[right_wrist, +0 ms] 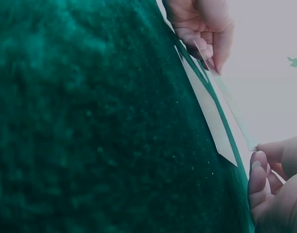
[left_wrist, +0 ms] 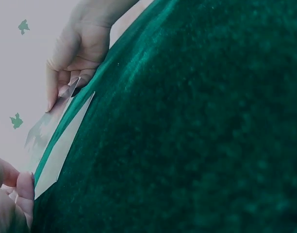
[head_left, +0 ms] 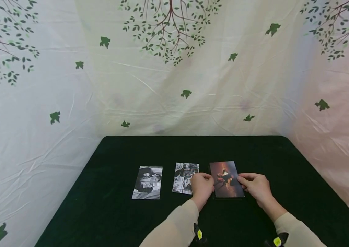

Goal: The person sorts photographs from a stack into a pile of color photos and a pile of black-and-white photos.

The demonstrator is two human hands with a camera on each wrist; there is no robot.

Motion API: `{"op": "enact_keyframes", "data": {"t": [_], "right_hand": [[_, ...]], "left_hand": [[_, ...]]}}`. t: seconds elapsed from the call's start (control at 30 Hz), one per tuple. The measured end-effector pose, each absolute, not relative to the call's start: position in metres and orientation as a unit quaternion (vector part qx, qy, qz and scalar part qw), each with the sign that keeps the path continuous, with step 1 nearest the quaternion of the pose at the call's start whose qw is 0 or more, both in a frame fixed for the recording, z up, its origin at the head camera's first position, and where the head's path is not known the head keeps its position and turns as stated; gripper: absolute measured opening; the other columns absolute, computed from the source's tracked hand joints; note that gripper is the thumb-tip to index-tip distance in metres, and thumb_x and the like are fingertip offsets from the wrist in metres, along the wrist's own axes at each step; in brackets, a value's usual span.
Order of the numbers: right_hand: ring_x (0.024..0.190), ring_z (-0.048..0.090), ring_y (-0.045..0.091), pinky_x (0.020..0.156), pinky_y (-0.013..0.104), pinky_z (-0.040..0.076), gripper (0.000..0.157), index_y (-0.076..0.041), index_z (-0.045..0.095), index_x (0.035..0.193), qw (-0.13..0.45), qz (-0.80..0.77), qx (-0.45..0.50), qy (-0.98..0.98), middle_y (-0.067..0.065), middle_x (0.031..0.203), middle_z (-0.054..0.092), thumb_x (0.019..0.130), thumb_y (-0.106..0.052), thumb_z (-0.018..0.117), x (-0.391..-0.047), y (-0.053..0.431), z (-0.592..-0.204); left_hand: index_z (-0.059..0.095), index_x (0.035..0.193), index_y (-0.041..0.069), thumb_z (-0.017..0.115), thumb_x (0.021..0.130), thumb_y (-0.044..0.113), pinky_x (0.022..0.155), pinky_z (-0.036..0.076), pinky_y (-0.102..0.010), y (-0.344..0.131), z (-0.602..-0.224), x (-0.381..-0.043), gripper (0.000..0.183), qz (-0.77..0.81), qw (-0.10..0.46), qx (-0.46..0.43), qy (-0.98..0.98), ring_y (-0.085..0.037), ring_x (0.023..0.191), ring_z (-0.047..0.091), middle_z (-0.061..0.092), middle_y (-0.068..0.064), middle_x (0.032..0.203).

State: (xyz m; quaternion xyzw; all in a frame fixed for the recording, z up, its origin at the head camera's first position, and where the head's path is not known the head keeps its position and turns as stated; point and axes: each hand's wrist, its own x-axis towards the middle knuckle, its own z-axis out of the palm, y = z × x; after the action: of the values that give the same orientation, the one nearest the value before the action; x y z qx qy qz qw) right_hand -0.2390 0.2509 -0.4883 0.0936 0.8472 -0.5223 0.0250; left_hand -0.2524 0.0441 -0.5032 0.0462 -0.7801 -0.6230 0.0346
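A colour photo card (head_left: 227, 179) with an orange-brown picture is held a little above the table between both hands. My left hand (head_left: 202, 187) pinches its left edge, and my right hand (head_left: 256, 187) grips the right edge between thumb and fingers. Beneath it, a pale card (left_wrist: 66, 148) lies on the cloth, seen in both wrist views; from the head it is almost wholly covered. Just left of my left hand lies a black-and-white photo card (head_left: 182, 176), its right side partly hidden by that hand.
Farther left, another black-and-white photo card (head_left: 147, 183) lies flat on the dark green tablecloth (head_left: 109, 219). A pale curtain (head_left: 159, 103) printed with leaves and branches hangs behind the table and along both sides.
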Motion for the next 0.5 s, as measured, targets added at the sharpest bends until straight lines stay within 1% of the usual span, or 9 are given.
{"op": "enact_keyframes", "data": {"t": [0.23,0.33,0.47,0.5], "right_hand": [[0.082,0.062,0.02,0.067,0.031,0.052,0.035,-0.005,0.066,0.116,0.023,-0.501,0.091,0.86,0.009,0.102,0.064,0.091,-0.03,0.065,-0.2395,0.2489,-0.4916],[0.081,0.061,0.019,0.064,0.031,0.051,0.033,-0.006,0.067,0.115,0.024,-0.489,0.096,0.867,0.009,0.102,0.065,0.091,-0.03,0.065,-0.2391,0.2478,-0.4937],[0.08,0.061,0.019,0.062,0.031,0.05,0.031,-0.008,0.068,0.113,0.023,-0.471,0.099,0.876,0.009,0.103,0.064,0.092,-0.03,0.064,-0.24,0.246,-0.4955],[0.08,0.061,0.019,0.062,0.032,0.05,0.031,-0.008,0.068,0.113,0.022,-0.467,0.098,0.878,0.009,0.104,0.064,0.092,-0.03,0.064,-0.2404,0.2455,-0.4956]], "left_hand": [[0.073,0.074,0.006,0.065,0.082,0.001,0.047,0.046,-0.024,0.043,-0.5061,-0.2546,0.013,-0.57,0.059,0.023,-0.819,-0.006,0.042,0.055,0.058,0.006,0.051],[0.074,0.071,0.008,0.066,0.08,0.002,0.052,0.047,-0.025,0.0426,-0.5078,-0.2554,0.014,-0.544,0.075,0.013,-0.835,-0.005,0.05,0.055,0.059,0.008,0.054],[0.074,0.066,0.011,0.068,0.077,0.004,0.058,0.047,-0.028,0.0421,-0.5086,-0.2557,0.014,-0.512,0.097,0.004,-0.853,-0.007,0.062,0.055,0.061,0.009,0.061],[0.073,0.065,0.012,0.069,0.076,0.004,0.059,0.047,-0.028,0.0422,-0.5087,-0.2558,0.014,-0.508,0.1,0.005,-0.856,-0.008,0.063,0.055,0.061,0.009,0.061]]}}
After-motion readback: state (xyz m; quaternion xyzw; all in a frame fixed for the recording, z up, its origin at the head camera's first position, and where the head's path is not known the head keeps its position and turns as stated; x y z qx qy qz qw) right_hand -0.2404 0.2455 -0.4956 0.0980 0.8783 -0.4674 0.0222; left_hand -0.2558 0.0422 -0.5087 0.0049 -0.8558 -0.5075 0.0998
